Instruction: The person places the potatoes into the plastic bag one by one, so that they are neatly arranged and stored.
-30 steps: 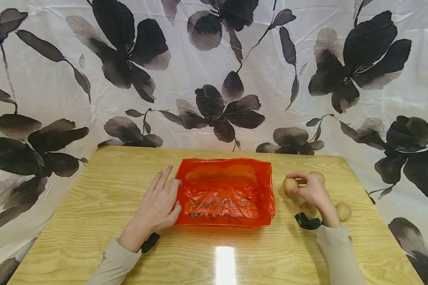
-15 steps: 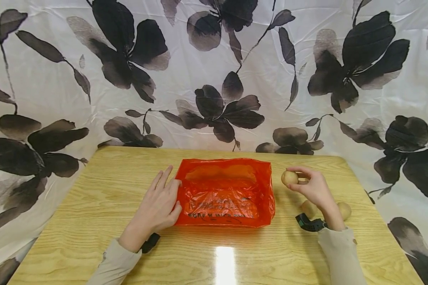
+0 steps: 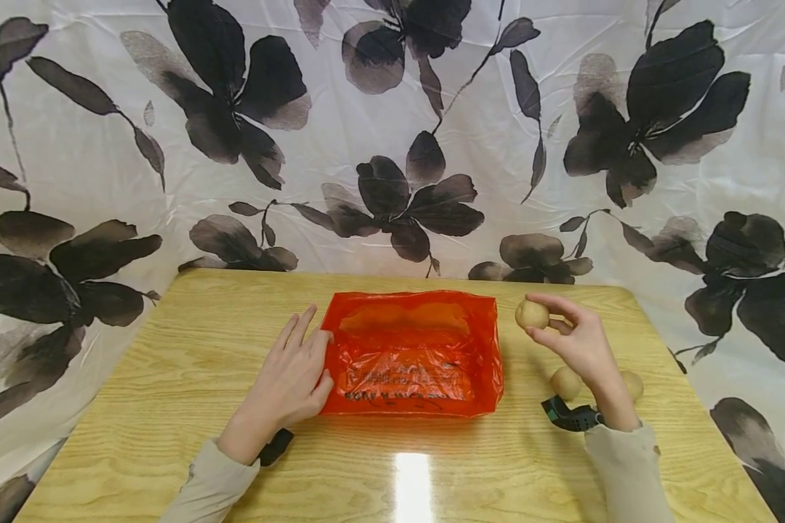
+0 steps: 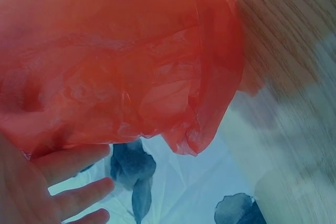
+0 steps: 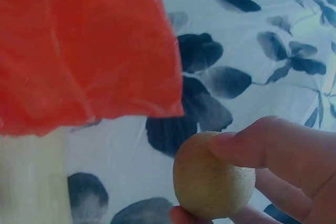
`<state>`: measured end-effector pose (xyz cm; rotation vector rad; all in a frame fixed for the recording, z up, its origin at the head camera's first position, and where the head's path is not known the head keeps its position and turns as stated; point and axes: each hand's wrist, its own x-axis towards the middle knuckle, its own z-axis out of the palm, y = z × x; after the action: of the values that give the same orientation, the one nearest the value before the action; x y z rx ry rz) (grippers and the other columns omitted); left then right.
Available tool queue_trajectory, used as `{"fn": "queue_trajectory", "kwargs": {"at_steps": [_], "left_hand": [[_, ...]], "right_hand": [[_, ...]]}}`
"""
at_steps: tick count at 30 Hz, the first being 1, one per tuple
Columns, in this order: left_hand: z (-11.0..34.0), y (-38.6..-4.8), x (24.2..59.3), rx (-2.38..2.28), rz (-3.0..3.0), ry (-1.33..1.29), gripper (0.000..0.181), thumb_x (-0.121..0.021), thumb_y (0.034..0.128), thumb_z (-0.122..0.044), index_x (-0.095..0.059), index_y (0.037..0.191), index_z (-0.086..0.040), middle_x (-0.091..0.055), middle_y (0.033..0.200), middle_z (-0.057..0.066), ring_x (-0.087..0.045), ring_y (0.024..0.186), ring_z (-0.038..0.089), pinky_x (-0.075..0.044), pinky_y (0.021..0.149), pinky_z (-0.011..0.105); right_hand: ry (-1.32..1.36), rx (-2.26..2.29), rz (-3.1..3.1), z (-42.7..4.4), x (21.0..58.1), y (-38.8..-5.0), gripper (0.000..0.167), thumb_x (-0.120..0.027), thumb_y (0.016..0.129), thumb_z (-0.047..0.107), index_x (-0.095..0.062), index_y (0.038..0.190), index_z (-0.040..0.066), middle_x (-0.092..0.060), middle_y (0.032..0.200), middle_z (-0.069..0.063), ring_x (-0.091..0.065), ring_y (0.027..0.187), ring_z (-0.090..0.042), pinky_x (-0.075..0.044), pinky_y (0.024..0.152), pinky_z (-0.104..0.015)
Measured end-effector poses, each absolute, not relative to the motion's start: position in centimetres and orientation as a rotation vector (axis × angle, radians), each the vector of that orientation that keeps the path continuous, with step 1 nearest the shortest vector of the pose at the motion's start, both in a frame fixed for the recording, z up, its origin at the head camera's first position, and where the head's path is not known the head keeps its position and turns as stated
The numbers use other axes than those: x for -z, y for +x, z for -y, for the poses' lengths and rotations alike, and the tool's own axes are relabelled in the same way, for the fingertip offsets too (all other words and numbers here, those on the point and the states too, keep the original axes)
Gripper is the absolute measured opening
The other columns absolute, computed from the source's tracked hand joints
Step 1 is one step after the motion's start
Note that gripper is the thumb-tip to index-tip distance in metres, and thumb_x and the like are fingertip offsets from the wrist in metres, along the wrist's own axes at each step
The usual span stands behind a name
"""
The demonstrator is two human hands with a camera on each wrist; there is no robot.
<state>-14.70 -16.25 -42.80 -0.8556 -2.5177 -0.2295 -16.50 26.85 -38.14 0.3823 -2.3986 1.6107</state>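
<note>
Upward since the earlier frame, a potato [image 3: 530,315] is being lifted just right of the bag [image 3: 492,370], being pinched by thumb and fingers in the right grip [image 3: 584,341]. Two other potatoes [image 3: 565,383] are lying on the surface [image 3: 471,472], also right of the bag. At its left edge the left grip [image 3: 289,381] is resting; whether plastic is being pinched cannot be told. Good handling is probably depending on the bag's mouth being braced wide and the fingertip hold being kept light.

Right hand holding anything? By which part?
Yes: the right hand holds a round tan item, likely a potato, pinched on opposite sides between thumb and fingers.
</note>
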Motion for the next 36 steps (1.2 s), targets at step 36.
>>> {"fn": "queue_trajectory", "kwargs": {"at_steps": [36], "left_hand": [[16.2,-14.8,43.0,0.255,2.493,-0.86,0.032,-0.049,0.0765,-0.016,-0.054,0.102,0.003,-0.06,0.1,0.016,-0.034,0.139,0.046,-0.025,0.115,0.057]], "right_hand": [[0.553,-1.672,2.693,-18.7,32.0,-17.6,0.046,-0.074,0.08,-0.002,-0.066,0.125,0.002,-0.059,0.128,-0.016,-0.066,0.096,-0.03,-0.058,0.077,-0.03]]}}
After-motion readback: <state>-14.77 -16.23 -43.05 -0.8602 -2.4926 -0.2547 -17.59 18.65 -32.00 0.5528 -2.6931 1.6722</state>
